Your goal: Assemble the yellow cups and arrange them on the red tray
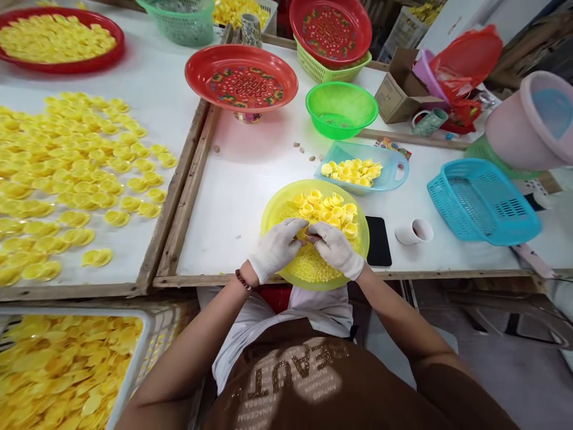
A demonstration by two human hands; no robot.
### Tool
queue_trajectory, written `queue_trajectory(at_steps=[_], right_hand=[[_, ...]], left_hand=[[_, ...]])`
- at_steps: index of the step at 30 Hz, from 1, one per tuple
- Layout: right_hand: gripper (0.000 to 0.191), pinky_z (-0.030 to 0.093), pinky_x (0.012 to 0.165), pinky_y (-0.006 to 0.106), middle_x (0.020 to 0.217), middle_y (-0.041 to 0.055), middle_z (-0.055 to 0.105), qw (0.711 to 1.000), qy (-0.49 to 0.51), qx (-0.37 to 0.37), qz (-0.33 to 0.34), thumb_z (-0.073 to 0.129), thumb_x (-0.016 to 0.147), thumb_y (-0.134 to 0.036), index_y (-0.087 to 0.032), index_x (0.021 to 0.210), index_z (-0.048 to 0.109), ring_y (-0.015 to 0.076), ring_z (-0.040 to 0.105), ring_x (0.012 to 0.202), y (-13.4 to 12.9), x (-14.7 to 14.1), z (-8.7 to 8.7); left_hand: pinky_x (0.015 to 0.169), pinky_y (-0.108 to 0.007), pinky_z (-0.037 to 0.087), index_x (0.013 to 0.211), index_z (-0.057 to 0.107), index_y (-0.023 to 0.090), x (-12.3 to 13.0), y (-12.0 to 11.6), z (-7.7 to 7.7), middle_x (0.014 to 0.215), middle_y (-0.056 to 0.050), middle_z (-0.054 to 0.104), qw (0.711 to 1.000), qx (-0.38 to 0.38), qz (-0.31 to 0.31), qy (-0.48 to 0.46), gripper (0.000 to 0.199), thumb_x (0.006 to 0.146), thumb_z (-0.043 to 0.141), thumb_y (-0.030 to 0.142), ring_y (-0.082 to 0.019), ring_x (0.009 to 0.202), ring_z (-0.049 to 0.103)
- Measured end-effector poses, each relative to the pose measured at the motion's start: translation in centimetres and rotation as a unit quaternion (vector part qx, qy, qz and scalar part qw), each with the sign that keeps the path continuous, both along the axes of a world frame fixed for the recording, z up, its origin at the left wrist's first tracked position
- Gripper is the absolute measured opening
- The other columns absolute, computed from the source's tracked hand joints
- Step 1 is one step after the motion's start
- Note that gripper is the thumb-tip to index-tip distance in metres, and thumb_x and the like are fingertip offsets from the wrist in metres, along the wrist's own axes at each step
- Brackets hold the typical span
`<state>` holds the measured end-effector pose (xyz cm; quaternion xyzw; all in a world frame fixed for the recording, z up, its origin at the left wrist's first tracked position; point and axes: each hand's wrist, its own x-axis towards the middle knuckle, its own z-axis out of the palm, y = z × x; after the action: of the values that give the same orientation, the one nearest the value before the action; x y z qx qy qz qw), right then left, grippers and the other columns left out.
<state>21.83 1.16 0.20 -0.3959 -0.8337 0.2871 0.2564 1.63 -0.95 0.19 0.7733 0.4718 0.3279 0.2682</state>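
My left hand point(275, 248) and my right hand point(335, 249), both in white cloth gloves, meet above a round yellow-green plastic plate point(281, 218). A small yellow cup-shaped piece point(303, 234) sits at my left fingertips, partly hidden. My right fingers pinch close against it, and whatever they hold is too small to tell. A heap of similar yellow cups point(324, 209) lies on the plate's far half. Tiny yellow beads point(308, 264) fill its near half. Just beyond stands a light blue tray point(353, 170) of more yellow cups.
A black phone point(378, 240) and a white cup point(414, 232) lying on its side sit right of the plate. Beyond are a green bowl point(341, 109), a red footed plate point(242, 77) and a teal basket point(483, 203). Flat yellow pieces point(67, 179) cover the left table.
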Motion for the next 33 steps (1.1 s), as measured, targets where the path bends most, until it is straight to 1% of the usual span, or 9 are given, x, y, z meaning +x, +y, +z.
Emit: queue_trajectory(at_steps=[5, 8, 11, 15, 18, 22, 26, 29, 33], right_hand=[[0.020, 0.051, 0.090, 0.043, 0.106, 0.0107, 0.069, 0.996, -0.060, 0.049, -0.047, 0.052, 0.100, -0.030, -0.019, 0.115, 0.060, 0.0256, 0.064, 0.098, -1.7, 0.2, 1.1], [0.027, 0.048, 0.087, 0.048, 0.105, 0.0142, 0.068, 0.972, -0.206, 0.113, 0.021, 0.057, 0.098, -0.042, -0.017, 0.108, 0.064, 0.0315, 0.060, 0.099, -2.9, -0.3, 1.2], [0.031, 0.047, 0.080, 0.044, 0.093, 0.0128, 0.067, 0.964, -0.238, 0.103, 0.063, 0.053, 0.101, -0.044, -0.017, 0.096, 0.066, 0.0287, 0.059, 0.089, -3.0, -1.1, 0.8], [0.036, 0.043, 0.068, 0.035, 0.075, 0.0047, 0.060, 0.989, -0.133, 0.013, 0.064, 0.044, 0.104, -0.043, -0.021, 0.079, 0.059, 0.0195, 0.053, 0.070, -1.4, -1.1, 0.6], [0.043, 0.039, 0.056, 0.030, 0.063, -0.0023, 0.048, 0.992, 0.045, -0.116, -0.033, 0.049, 0.100, -0.053, -0.024, 0.070, 0.046, 0.0136, 0.044, 0.057, 0.0, -0.8, 1.4], [0.053, 0.030, 0.043, 0.027, 0.057, -0.0069, 0.032, 0.917, 0.277, -0.244, -0.153, 0.043, 0.098, -0.070, -0.025, 0.070, 0.033, 0.0095, 0.030, 0.044, 1.6, -1.6, 3.4], [0.057, 0.029, 0.043, 0.025, 0.057, -0.0078, 0.031, 0.837, 0.438, -0.291, -0.153, 0.057, 0.091, -0.072, -0.024, 0.069, 0.035, 0.0076, 0.030, 0.043, 2.7, -3.9, 4.8], [0.057, 0.033, 0.044, 0.024, 0.058, -0.0073, 0.033, 0.808, 0.489, -0.295, -0.145, 0.063, 0.089, -0.069, -0.023, 0.068, 0.038, 0.0077, 0.036, 0.046, 3.0, -5.4, 5.0], [0.057, 0.034, 0.045, 0.022, 0.057, -0.0075, 0.032, 0.790, 0.509, -0.302, -0.159, 0.062, 0.089, -0.071, -0.023, 0.068, 0.038, 0.0079, 0.039, 0.047, 3.2, -5.9, 5.0]], left_hand=[[0.101, -0.040, 0.057, 0.122, 0.063, 0.017, -0.2, -0.2, 0.2, 0.121, -0.010, 0.071, 0.993, 0.001, 0.111, -0.049, 0.037, 0.085, 0.062, 0.017, -0.023, 0.107, 0.070], [0.100, -0.038, 0.058, 0.123, 0.062, 0.018, -0.2, 0.0, 0.2, 0.124, -0.009, 0.071, 0.983, -0.032, 0.150, -0.104, 0.040, 0.084, 0.060, 0.016, -0.021, 0.104, 0.071], [0.096, -0.035, 0.059, 0.123, 0.061, 0.017, 0.0, 0.2, 0.2, 0.125, -0.009, 0.070, 0.974, -0.074, 0.138, -0.164, 0.041, 0.082, 0.059, 0.018, -0.020, 0.103, 0.071], [0.086, -0.033, 0.060, 0.123, 0.061, 0.015, 0.2, 0.2, 0.4, 0.118, -0.010, 0.071, 0.968, -0.100, 0.129, -0.190, 0.041, 0.084, 0.063, 0.027, -0.018, 0.093, 0.071], [0.086, -0.034, 0.059, 0.119, 0.063, 0.016, 0.5, 0.0, 0.3, 0.113, -0.009, 0.073, 0.971, -0.087, 0.142, -0.172, 0.037, 0.086, 0.065, 0.031, -0.018, 0.089, 0.070], [0.098, -0.037, 0.056, 0.124, 0.062, 0.017, 1.2, -0.3, -0.1, 0.124, -0.011, 0.072, 0.981, -0.055, 0.111, -0.148, 0.038, 0.086, 0.064, 0.025, -0.022, 0.108, 0.069], [0.092, -0.037, 0.056, 0.118, 0.065, 0.016, 1.8, -0.4, 0.0, 0.109, -0.009, 0.074, 0.989, -0.068, 0.069, -0.108, 0.030, 0.089, 0.062, 0.025, -0.022, 0.098, 0.070], [0.087, -0.035, 0.057, 0.115, 0.064, 0.017, 1.9, -0.5, 0.0, 0.104, -0.007, 0.074, 0.987, -0.078, 0.064, -0.122, 0.028, 0.088, 0.062, 0.022, -0.021, 0.092, 0.070], [0.095, -0.037, 0.057, 0.123, 0.061, 0.016, 1.8, -0.5, -0.3, 0.118, -0.011, 0.073, 0.979, -0.086, 0.067, -0.171, 0.037, 0.086, 0.064, 0.019, -0.024, 0.107, 0.071]])
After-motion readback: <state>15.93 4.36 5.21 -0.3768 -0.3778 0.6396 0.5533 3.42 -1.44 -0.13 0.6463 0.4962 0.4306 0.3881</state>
